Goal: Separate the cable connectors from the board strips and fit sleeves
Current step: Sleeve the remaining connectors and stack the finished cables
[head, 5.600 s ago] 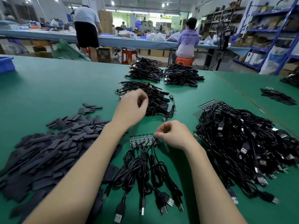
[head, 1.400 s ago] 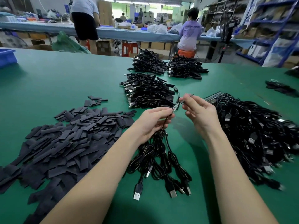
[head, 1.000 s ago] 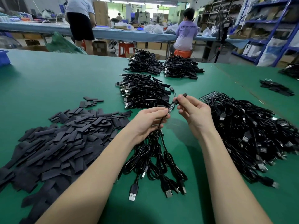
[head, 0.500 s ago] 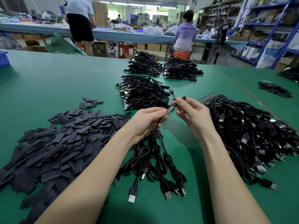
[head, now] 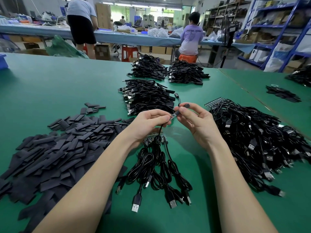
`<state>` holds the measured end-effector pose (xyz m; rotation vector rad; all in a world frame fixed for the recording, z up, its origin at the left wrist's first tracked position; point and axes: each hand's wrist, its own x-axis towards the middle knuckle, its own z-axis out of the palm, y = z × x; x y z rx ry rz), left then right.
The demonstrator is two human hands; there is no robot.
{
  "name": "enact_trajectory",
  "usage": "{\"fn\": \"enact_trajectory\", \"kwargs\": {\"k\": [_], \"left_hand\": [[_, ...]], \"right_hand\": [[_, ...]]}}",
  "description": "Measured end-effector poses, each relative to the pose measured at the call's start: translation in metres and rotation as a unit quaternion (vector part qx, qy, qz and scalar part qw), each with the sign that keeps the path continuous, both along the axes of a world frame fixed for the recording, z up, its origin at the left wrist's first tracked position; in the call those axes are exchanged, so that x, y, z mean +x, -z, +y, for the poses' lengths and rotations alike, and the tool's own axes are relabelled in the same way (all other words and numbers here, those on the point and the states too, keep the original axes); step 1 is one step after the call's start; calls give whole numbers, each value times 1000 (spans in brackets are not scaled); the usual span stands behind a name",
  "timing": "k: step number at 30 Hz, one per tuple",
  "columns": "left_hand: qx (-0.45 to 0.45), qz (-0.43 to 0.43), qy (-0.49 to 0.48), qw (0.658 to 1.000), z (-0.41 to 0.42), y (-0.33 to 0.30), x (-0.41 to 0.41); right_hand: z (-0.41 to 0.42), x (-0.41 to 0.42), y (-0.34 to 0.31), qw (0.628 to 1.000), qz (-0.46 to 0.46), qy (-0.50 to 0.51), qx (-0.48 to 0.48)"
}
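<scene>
My left hand (head: pixel 151 121) pinches a black cable just behind its small circuit-board connector (head: pixel 173 116). My right hand (head: pixel 195 118) pinches a black sleeve (head: pixel 184 106) at the connector's far end, above the green table (head: pixel 50 84). Under my left wrist lies a board strip (head: pixel 154 137) with several black USB cables (head: pixel 156 169) still joined to it, their plugs pointing towards me. A large heap of flat black sleeves (head: pixel 55 148) lies on the left.
A big tangle of cables on board strips (head: pixel 252 140) fills the right. Three stacks of sleeved cables (head: pixel 146 96) sit beyond my hands. A blue bin (head: pixel 3 62) stands at the far left edge. Two people work at a far bench.
Since 5.6 s ago my hands lifted one cable off the strip on the table. In the last second the right hand has worked the sleeve along the connector; hands barely shifted.
</scene>
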<state>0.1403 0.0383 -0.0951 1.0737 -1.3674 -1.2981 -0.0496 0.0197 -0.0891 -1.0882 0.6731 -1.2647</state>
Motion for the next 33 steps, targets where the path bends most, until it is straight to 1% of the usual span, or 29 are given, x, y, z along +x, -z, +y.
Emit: {"fn": "enact_trajectory", "kwargs": {"k": [6,12,15,19,21,25,33], "left_hand": [[-20,1,12,1000,0,1,2],[-29,26,5,999,-2,2,3],[-41,22,5,999,-3,4,1],[-98,-28,-1,995,-3,1,3],[-124,-50,-9,991,-4,1,4],[-150,-61,-33,986,-6,4,2],[-210,-97,-62,971,-7,6,-2]], "right_hand": [[1,-3,1,999,-25,-38,13],[-1,-5,1,998,-3,-69,15],[-2,-2,3,998,0,-58,14],[-4,0,6,999,-32,-11,20],[-5,0,7,999,-32,8,25],[-5,3,7,1000,-8,3,22],[-5,8,12,999,-30,10,32]]}}
